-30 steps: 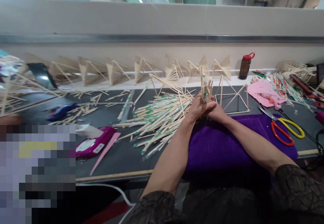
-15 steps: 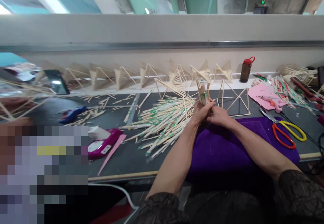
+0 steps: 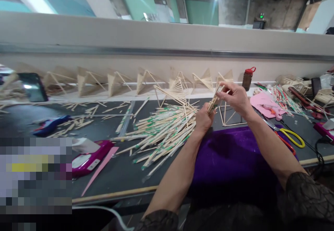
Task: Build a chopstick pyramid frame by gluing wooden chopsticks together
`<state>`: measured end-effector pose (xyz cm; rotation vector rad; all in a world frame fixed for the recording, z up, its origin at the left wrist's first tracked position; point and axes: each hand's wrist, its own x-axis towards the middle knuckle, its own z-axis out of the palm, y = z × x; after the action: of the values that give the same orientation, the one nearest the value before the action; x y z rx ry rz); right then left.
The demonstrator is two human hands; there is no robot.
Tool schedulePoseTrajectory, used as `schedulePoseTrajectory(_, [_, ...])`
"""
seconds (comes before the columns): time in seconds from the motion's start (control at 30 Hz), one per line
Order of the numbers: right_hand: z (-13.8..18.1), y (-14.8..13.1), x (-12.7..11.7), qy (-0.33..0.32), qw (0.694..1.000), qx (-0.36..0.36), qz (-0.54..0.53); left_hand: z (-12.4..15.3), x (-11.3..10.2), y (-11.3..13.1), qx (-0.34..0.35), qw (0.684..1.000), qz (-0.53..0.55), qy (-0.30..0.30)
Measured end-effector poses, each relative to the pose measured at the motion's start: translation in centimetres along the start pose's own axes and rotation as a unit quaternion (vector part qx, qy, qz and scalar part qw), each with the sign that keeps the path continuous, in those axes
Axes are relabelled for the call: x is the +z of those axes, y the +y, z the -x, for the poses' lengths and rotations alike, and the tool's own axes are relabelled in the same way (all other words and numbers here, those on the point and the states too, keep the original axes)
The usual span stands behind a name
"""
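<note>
Wooden sticks point(image 3: 213, 104) form a tilted bundle in the left hand point(image 3: 204, 119), whose fingers are closed round them, while the right hand point(image 3: 237, 98) is partly curled, thumb and fingertips at the bundle's upper end; whether it pinches a stick, I cannot tell. Held above the dark bench point(image 3: 122, 178), the bundle is just right of a loose green-marked pile point(image 3: 161, 130) and beyond a purple cloth point(image 3: 227, 158).

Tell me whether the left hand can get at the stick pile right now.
Probably not freely: the left hand is closed around a stick bundle, though the stick pile lies close beside it.
</note>
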<state>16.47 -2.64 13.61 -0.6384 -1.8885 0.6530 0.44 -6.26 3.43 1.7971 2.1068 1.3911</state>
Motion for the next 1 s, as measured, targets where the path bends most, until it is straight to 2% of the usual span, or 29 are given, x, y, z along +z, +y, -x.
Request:
schedulePoseTrajectory(0.2, [0.1,0.4,0.5,0.02,0.998,0.046,-0.037,0.2,-0.4,0.1,-0.009,0.991,-0.136,0.001])
schedulePoseTrajectory(0.47, [0.3,2.2,0.3,0.066,0.984,0.097,-0.135,-0.1,-0.4,-0.6,-0.008,0.982,-0.187,-0.005])
schedulePoseTrajectory(0.57, [-0.2,2.7,-1.3,0.114,0.978,0.097,-0.145,-0.4,-0.2,-1.4,-0.005,0.981,-0.195,-0.007])
schedulePoseTrajectory(0.67, [-0.8,2.0,-4.2,0.182,0.967,0.073,-0.163,-0.6,-0.1,-1.9,-0.01,0.981,-0.194,-0.001])
schedulePoseTrajectory(0.83, [-0.8,0.5,-9.4,0.314,0.915,0.03,-0.251,-0.5,0.1,-1.9,-0.012,0.985,-0.174,0.003])
schedulePoseTrajectory(0.9, [-0.1,1.1,-10.1,0.32,0.907,0.042,-0.27,-0.5,0.1,-1.8,-0.009,0.987,-0.158,0.001])
schedulePoseTrajectory(1.0, [1.8,3.3,-8.8,0.286,0.911,0.069,-0.289,-1.0,-0.5,-1.8,-0.004,0.994,-0.108,0.026])
